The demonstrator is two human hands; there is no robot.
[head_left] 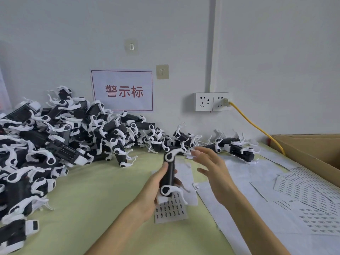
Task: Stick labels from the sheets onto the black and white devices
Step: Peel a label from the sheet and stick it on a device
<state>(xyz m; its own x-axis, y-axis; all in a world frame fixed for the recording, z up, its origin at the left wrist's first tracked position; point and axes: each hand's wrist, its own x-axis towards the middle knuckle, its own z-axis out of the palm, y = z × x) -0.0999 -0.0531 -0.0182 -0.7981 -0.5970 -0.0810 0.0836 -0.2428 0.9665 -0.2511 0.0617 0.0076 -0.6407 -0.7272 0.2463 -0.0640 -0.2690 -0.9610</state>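
A: Where's the device?
B: Centre frame; left hand wraps its black body, right hand beside, fingers spread, empty.
A: Handling?
B: Likely light, stiff plastic; hold the body, not thin white clips.

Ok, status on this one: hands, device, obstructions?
Left hand grips one device upright over a label sheet. Right hand open, hovering beside it. Nothing between them.

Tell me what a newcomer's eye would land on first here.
The heap of black and white devices sprawls across the left of the view. Behind it hangs a red-framed sign. At centre, the left hand grips one device upright, the right hand open beside it.
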